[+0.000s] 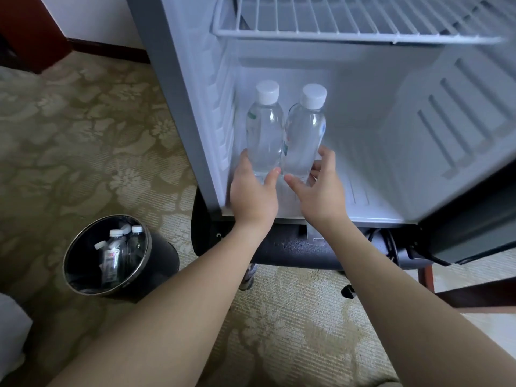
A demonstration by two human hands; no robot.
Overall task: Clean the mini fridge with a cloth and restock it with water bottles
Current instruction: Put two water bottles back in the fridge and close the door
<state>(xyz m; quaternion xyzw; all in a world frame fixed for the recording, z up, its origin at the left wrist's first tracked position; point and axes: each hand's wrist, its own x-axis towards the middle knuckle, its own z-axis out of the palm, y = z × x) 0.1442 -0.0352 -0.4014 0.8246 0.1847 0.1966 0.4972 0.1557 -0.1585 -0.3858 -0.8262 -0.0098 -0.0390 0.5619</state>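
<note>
I have my left hand [252, 191] and right hand [321, 188] curled, fingers clamped, round 2 upright clear plastic white-capped water bottles, left bottle [264, 129] and right bottle [304, 135], touching side by side, long axes vertical, on the open white mini fridge's floor [371, 191].

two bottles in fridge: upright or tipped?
Upright. Both bottles stand caps-up, side by side on the fridge floor.

two clear water bottles [284, 132] standing upright side by side, touching, on the mini fridge floor [363, 191], under the bare wire shelf [349, 20]
</note>
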